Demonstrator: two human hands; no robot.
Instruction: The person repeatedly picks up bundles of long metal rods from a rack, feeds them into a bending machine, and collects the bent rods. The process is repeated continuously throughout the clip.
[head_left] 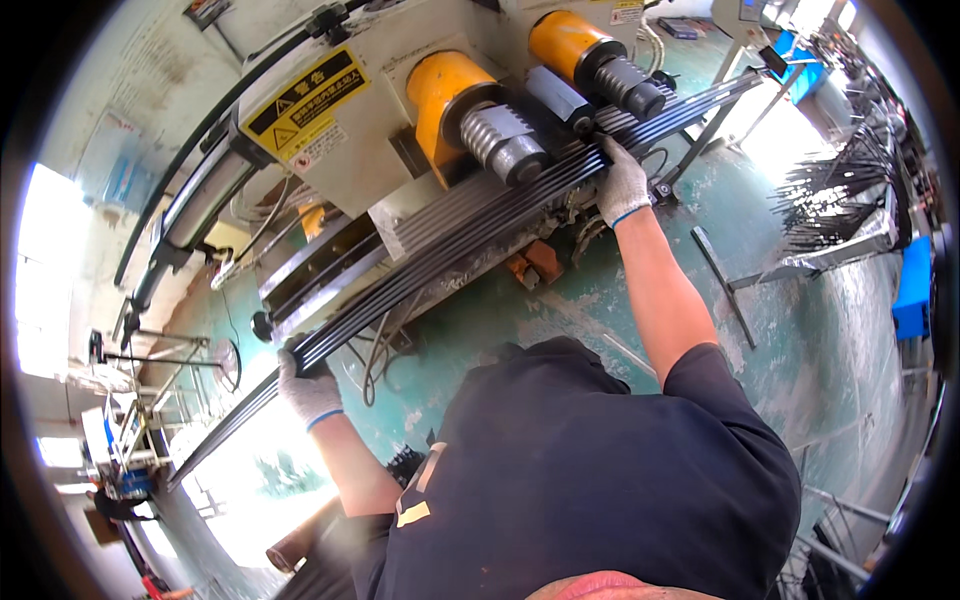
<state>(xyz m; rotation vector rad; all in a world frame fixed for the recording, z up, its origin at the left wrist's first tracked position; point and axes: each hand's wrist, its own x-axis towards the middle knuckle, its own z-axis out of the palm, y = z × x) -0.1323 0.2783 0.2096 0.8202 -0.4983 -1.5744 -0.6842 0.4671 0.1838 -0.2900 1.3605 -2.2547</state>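
Note:
A bundle of several long, thin dark metal bars [420, 277] runs slantwise across the front of a machine, from the lower left to the upper right. My left hand [308, 392], in a light knit glove with a blue cuff, closes around the bundle toward its lower left part. Farther along, my right hand [623, 185], gloved the same way, grips the bars near the upper right; its fingertips are partly hidden by them. Just beyond the bars, two orange cylinders [437, 85] with ribbed metal ends stick out of the grey machine body [385, 105].
A yellow and black warning label [308, 97] marks the machine's left side. At the right, a metal rack [840, 250] carries many dark rods. A blue bin [912, 288] stands by the right edge. Cables [370, 380] hang below the bars, over a worn green floor [690, 290].

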